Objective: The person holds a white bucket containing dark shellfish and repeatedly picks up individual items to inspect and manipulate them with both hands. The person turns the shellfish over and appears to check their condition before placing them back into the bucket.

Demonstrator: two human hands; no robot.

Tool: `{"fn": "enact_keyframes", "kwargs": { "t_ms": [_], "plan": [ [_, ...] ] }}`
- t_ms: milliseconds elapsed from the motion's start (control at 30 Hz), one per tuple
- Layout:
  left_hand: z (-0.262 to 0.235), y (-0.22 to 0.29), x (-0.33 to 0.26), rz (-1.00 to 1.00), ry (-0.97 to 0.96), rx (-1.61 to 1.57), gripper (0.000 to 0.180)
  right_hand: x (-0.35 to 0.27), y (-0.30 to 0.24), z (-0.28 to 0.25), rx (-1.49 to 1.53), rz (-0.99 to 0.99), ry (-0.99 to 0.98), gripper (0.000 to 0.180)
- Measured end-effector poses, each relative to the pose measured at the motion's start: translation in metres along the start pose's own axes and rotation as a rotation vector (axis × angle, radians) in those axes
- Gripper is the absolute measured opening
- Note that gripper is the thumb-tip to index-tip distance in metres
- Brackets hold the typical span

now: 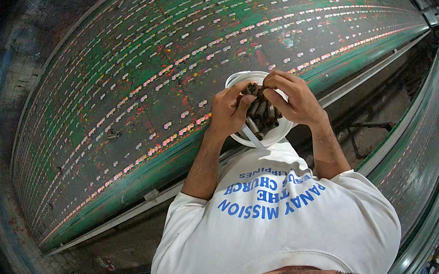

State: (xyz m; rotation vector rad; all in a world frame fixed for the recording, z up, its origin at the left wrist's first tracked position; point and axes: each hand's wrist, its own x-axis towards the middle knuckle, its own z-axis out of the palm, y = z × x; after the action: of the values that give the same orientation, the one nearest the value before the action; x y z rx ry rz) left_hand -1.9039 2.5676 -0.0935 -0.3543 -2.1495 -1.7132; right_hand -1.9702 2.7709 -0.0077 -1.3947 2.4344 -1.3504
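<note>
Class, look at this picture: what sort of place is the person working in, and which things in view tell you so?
Probably a workshop or factory floor. A long green paint-spattered table carries rows of small pale pieces, and both hands pick dark sticks from a white bucket.

Glossy white plastic tub (234, 79)

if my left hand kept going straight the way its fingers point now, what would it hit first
Most likely the dark rod-like pieces bunched in the white bucket; the left hand already has its fingers on them, with the right hand just beyond. Depth is hard to judge.
</note>
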Motion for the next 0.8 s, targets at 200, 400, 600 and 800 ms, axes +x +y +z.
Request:
{"fn": "enact_keyframes", "kwargs": {
  "t_ms": [200,400,600,800],
  "plan": [
    [0.000,-0.005,0.001,0.065,0.019,0.033,0.040,-0.004,-0.001,0.004,0.076,0.104,-0.008,0.016],
    [-0.001,0.000,0.001,0.032,-0.015,0.022,0.040,-0.016,0.003,0.008,0.051,0.066,0.133,0.020],
    [0.001,0.000,-0.001,0.007,-0.034,0.035,0.033,-0.024,0.003,0.006,-0.033,0.005,0.235,0.022],
    [-0.001,0.007,0.002,0.006,-0.072,0.101,0.030,-0.029,0.000,0.005,-0.016,0.003,0.270,0.016]
  ]
}}
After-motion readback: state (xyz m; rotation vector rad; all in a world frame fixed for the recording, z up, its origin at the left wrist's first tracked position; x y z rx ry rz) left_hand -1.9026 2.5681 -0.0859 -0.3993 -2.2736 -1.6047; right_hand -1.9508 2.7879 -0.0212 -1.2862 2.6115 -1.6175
